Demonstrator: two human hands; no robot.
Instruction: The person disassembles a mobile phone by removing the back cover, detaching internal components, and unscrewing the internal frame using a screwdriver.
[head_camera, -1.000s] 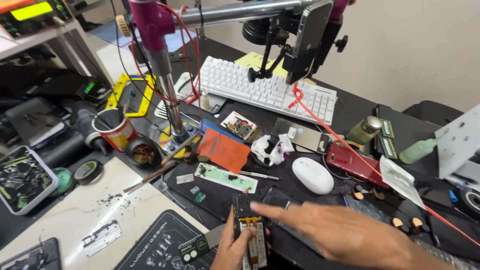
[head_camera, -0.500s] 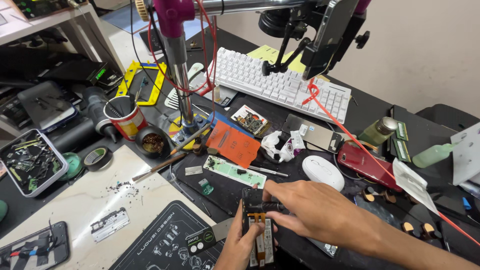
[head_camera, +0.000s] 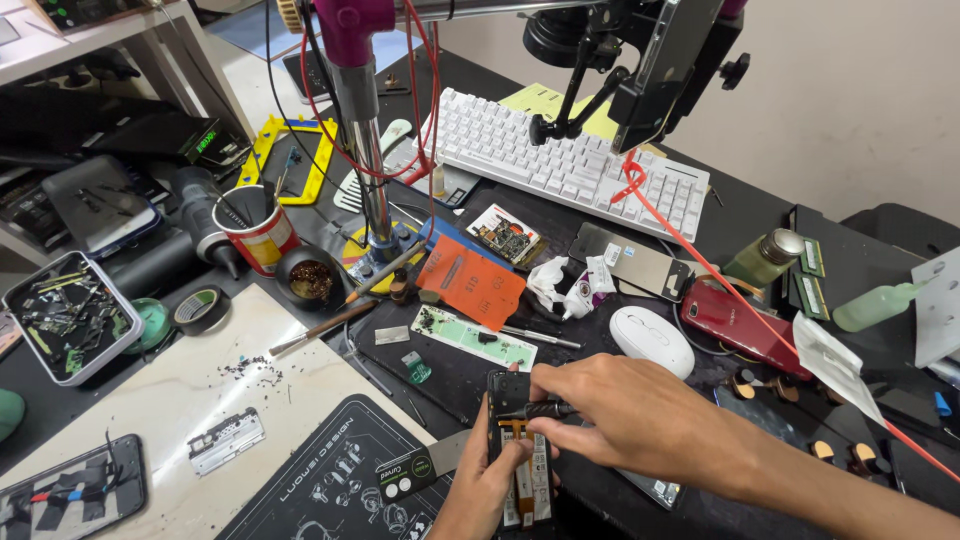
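Observation:
An opened black phone (head_camera: 520, 455) with its insides showing lies upright near the bottom middle of the dark work mat. My left hand (head_camera: 482, 490) grips its lower left side from below. My right hand (head_camera: 620, 420) comes in from the right and pinches a slim black tool (head_camera: 535, 409) that lies crosswise over the phone's upper part. A grey flat pry tool (head_camera: 415, 470) sticks out to the left beside my left hand.
A white mouse (head_camera: 651, 340), a red phone (head_camera: 738, 325), an orange card (head_camera: 470, 281), a green strip board (head_camera: 478, 337), a white keyboard (head_camera: 570, 165), a microscope stand post (head_camera: 365, 130), a red can (head_camera: 255, 230), a parts tray (head_camera: 68, 315) and a black repair mat (head_camera: 330, 485) crowd the desk.
My right hand went from pointing at the phone's top to closing on the black tool over it. The view shifted, so the desk sits a little higher and to the right.

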